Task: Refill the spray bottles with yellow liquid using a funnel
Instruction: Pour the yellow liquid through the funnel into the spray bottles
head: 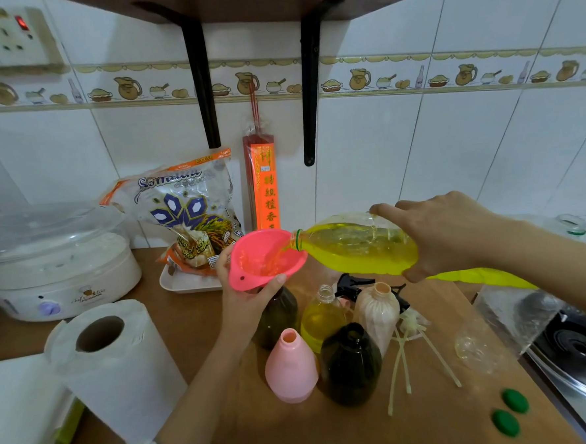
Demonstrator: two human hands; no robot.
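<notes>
My left hand (251,298) grips a pink funnel (264,258) that sits in the neck of a dark brown bottle (278,317). My right hand (446,233) holds a clear plastic bottle of yellow liquid (351,247) tipped on its side, its mouth over the funnel's rim, and liquid runs into the funnel. In front stand a pink bottle (290,368), a second dark bottle (351,364), a clear bottle partly full of yellow liquid (321,318) and a pale peach bottle (377,311), all uncapped.
Black spray heads (352,283) and pale dip tubes (406,355) lie right of the bottles, with two green caps (510,411) near the front. A paper towel roll (111,366) stands left, a steamer (54,264) behind it, a rice bag (188,214) at the wall, a stove (581,351) right.
</notes>
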